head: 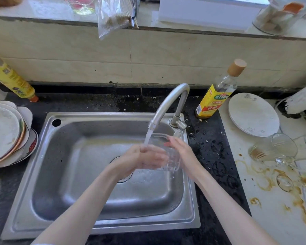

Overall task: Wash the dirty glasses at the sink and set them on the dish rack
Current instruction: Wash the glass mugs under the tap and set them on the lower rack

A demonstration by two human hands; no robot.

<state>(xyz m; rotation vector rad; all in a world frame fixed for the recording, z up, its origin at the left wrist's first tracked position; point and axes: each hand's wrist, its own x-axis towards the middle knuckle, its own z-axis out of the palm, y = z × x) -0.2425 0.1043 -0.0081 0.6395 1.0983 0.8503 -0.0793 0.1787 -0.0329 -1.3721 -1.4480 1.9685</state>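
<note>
You're mid-rinse on one glass, held under the faucet stream over the right rear part of the sink. Your left hand seems to reach into it, fingers blurred, so I cannot tell how far they curl. Your right hand cups the outside, fingers mostly straight against the wall. Next, I'd judge, you need a firm grasp to carry it off. More dirty glasses lie tipped on the right counter; no rack shows.
</note>
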